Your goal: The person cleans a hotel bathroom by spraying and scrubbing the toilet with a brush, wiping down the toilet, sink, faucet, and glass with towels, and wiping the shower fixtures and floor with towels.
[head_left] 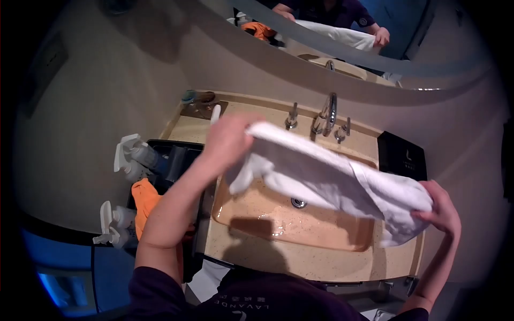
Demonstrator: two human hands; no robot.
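**Above the basin, a white towel stretched between two separated hands**

Over the basin (300, 235), the white towel (332, 171) hangs in the air, its long axis slanting from far left to near right. Its far edge runs fairly straight from hand to hand, while the looser fabric droops toward the near side and covers part of the basin. A diagonal fold crosses it nearer the right end.

The left hand (231, 140) is clamped on the far left end; it is blurred, so the exact finger placement cannot be told. The right hand (441, 208) pinches the near right end, fingers bent around the bunched fabric. The hands are well apart, with the towel lying wholly between them, and the left one sits farther from the body.

Below the towel, the drain (298, 203) shows just beyond its near edge. On the far side stands the faucet (329, 112), closer to the left hand than to the right. A black box (402, 155) rests on the table (321, 262) at the far right, near the right hand. Out to the left, beyond the left forearm, are an orange cloth (144, 200) and white spray bottles (128, 160).
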